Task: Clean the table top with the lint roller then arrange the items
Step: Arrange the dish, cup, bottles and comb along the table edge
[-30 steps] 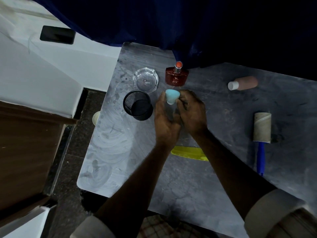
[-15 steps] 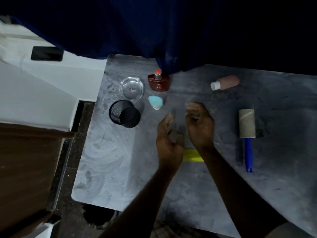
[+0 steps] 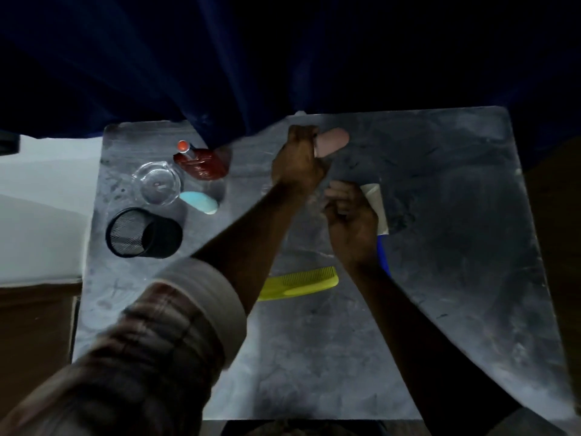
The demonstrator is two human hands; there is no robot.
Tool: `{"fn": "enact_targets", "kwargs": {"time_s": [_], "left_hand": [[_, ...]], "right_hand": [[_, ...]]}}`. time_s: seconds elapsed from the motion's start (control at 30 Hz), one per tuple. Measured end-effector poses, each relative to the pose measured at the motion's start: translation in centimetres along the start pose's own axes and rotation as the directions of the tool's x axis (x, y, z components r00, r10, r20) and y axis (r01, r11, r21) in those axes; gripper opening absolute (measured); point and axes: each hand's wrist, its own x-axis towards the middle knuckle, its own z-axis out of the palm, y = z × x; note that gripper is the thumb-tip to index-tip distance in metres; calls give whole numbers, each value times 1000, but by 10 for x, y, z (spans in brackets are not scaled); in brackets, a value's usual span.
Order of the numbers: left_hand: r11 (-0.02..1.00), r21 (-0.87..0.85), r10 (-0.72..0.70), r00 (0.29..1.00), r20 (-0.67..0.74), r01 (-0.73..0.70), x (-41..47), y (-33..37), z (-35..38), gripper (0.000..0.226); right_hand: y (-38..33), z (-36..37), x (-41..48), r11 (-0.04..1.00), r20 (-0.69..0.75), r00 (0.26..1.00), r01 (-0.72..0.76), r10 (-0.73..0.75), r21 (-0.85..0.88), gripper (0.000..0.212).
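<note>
reaching away from the blue sponge [image 3: 199, 202], left hand [image 3: 298, 162] now gripping pink bottle [image 3: 332, 141], right hand [image 3: 352, 215] closing on lint roller [image 3: 375, 206]

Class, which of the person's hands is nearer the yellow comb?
Right. The right hand is at the lint roller, just beyond the yellow comb; the left hand is farther back, gripping the pink bottle.

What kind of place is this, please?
Probably a bedroom or dressing corner in a home: a small grey table holds a perfume bottle, a yellow comb and a glass ashtray, with a dark blue curtain behind it.
</note>
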Motion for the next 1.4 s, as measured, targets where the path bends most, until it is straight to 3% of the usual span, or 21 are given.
{"fn": "enact_targets", "kwargs": {"time_s": [0.07, 0.17, 0.3, 0.4, 0.53, 0.63, 0.73, 0.93, 1.4], "left_hand": [[994, 104, -15, 1000, 19, 13, 10, 0, 1, 66], [994, 98, -47, 998, -29, 50, 11, 2, 0, 53], [990, -69, -127, 985, -118, 119, -14, -4, -7, 54], [969, -195, -197, 951, -239, 152, -64, -17, -12, 54], [918, -382, -266, 880, -394, 106, -143, -50, -16, 46], [876, -467, -340, 838, -427, 117, -185, -77, -24, 42], [868, -448, -417, 802, -426, 214, -207, -103, -39, 44], [872, -394, -465, 746, -476, 292, -216, -133, -70, 54], [845, -391, -520, 728, -446, 364, -204, -140, -87, 58]], "right_hand": [[-1, 1, 1, 997, -44, 999, -1, 5, 76, 33], [2, 2, 3, 991, -32, 999, -24, 28, 132, 37], [1, -1, 12, 983, 6, 999, -42, 42, 177, 29], [-6, 2, 18, 993, 17, 1000, -18, 16, 117, 29], [-20, 26, 7, 992, 191, 979, 92, -74, -85, 22], [-27, 58, -14, 991, 333, 940, 106, -75, -77, 21], [-32, 91, -35, 981, 425, 898, 166, -109, -99, 23], [-48, 135, -55, 840, 479, 801, 501, -358, -209, 26], [-49, 159, -61, 763, 486, 767, 587, -418, -271, 30]]}}
